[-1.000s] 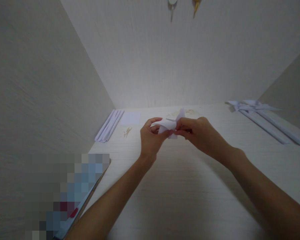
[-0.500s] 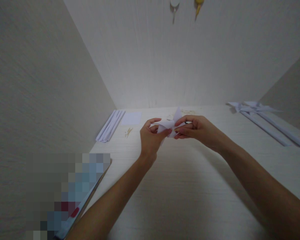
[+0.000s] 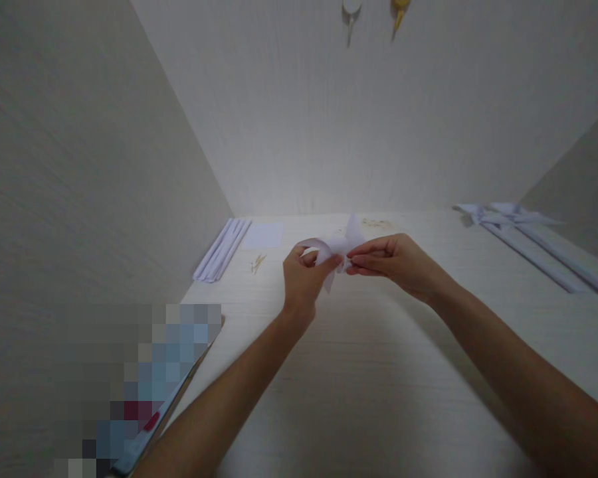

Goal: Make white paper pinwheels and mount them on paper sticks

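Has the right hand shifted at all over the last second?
Yes, slightly. Against the flat paper square on the table, the right hand has drawn back from the folded paper piece, now pinching it only with its fingertips.

small white folded paper piece (image 3: 337, 251) with pointed flaps, held above the pale tabletop, one flap up at 12 o'clock, another drooping toward 7 o'clock.

Two hands, left (image 3: 303, 279) and right (image 3: 396, 262); one folded paper (image 3: 336, 249); one square sheet (image 3: 263, 235) at 11 o'clock; two hanging items (image 3: 351, 8) at 12 o'clock
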`<action>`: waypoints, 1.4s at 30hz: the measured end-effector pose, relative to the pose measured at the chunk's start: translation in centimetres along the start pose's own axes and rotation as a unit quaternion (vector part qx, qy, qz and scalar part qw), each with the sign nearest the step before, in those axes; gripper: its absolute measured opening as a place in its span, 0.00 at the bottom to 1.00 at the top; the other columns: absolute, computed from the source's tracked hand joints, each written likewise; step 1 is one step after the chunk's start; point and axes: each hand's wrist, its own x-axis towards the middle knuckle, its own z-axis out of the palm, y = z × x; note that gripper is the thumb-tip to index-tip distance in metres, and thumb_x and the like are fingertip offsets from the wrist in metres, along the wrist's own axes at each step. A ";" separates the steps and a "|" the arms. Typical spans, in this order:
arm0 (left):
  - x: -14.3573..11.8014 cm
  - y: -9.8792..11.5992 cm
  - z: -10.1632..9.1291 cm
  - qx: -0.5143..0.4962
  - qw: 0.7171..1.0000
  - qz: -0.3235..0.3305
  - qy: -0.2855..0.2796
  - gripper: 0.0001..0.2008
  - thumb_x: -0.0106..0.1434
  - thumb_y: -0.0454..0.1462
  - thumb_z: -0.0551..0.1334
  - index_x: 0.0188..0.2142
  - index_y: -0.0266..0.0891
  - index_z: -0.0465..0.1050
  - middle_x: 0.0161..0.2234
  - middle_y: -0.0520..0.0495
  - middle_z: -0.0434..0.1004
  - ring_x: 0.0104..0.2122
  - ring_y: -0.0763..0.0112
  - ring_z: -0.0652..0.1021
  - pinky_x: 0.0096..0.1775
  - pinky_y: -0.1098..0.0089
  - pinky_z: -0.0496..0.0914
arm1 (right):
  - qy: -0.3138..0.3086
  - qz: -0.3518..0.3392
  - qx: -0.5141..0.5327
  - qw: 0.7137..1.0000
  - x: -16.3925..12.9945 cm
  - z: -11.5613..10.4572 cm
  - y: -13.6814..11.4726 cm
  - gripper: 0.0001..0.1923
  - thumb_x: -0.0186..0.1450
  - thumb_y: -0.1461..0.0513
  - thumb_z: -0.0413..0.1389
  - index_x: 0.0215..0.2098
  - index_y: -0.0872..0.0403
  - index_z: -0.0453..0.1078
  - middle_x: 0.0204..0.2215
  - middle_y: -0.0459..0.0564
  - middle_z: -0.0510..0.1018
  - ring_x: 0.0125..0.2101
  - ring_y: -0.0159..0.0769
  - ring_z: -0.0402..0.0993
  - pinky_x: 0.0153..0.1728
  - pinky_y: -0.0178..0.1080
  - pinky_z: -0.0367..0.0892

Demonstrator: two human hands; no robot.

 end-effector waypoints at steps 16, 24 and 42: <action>1.9 -3.1 -1.4 -0.038 0.994 -0.099 -0.002 0.14 0.46 0.37 0.62 0.34 0.35 0.66 0.31 0.46 0.73 0.25 0.75 0.73 0.28 0.74 0.68 | 0.020 -0.009 -0.042 0.999 1.5 -1.4 2.1 0.11 0.43 0.61 0.65 0.26 0.57 0.75 0.23 0.49 0.79 0.25 0.33 0.76 0.35 0.39 0.71; 3.3 -3.8 -3.7 0.040 0.998 -0.036 -0.042 0.14 0.52 0.43 0.56 0.37 0.38 0.63 0.33 0.48 0.69 0.24 0.73 0.75 0.26 0.71 0.69 | 0.024 -0.006 -0.067 0.997 1.9 -2.8 2.5 0.11 0.44 0.62 0.64 0.26 0.57 0.76 0.23 0.50 0.79 0.24 0.33 0.75 0.34 0.39 0.71; 3.5 -3.7 -4.9 0.350 0.865 0.196 -0.302 0.04 0.48 0.36 0.63 0.23 0.38 0.74 0.29 0.45 0.75 0.33 0.68 0.73 0.41 0.66 0.64 | -0.034 -0.008 -0.072 0.997 2.7 -4.7 4.5 0.12 0.45 0.60 0.63 0.28 0.57 0.75 0.24 0.48 0.79 0.25 0.30 0.74 0.33 0.35 0.69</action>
